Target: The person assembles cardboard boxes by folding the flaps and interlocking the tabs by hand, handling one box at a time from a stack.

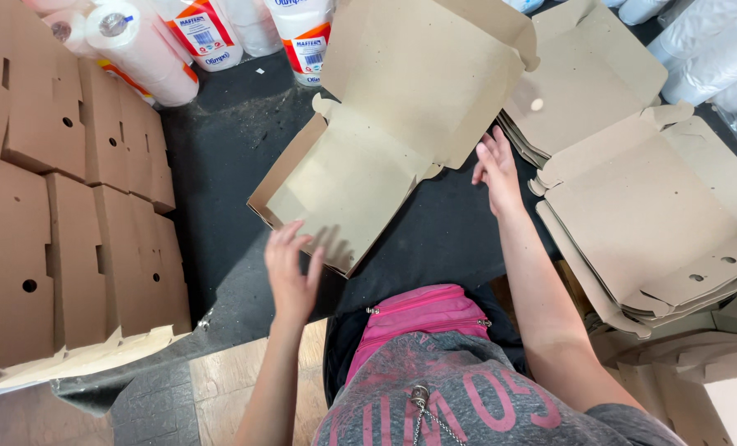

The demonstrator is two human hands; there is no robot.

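Both hands open, holding nothing: left hand (292, 272) and right hand (495, 169) flank half-folded box (360, 177); unheld lid may flop shut

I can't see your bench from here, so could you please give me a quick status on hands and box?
Both hands open, left hand and right hand just off the half-folded cardboard box. Lid up. Flat blanks stacked right.

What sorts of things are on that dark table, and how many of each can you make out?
Half-folded cardboard box between the left hand and right hand: 1
Stacks of flat box blanks, at right: 2
Batches of folded boxes, at left: 1
Wrapped paper rolls clearly visible at top: 4
Total: 8
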